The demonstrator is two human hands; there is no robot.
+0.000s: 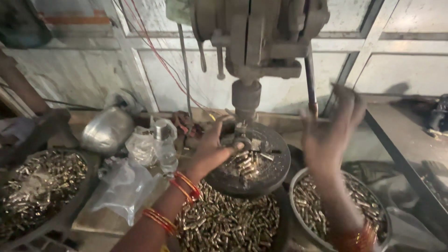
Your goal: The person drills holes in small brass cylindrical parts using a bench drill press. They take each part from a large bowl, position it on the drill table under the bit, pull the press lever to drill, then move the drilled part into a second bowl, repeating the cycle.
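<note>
Nearest me sit 2 pans of small brass pieces point(224, 224), crumpled clear bags point(126, 184) to their left; my left hand point(212, 147) pinches a piece on the round drill table point(261, 172), its axis unclear, while my right hand point(333, 126) rises blurred, fingers spread, empty, by the lever point(310, 79).

Small brass pieces point(246, 164) lie heaped on the dark round drill plate point(272, 173), under the spindle

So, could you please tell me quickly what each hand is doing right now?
Left hand: fingers pinch a small metal piece on the round dark drill-press table.
Right hand: raised, blurred, by the upright metal lever; grip cannot be told.
</note>
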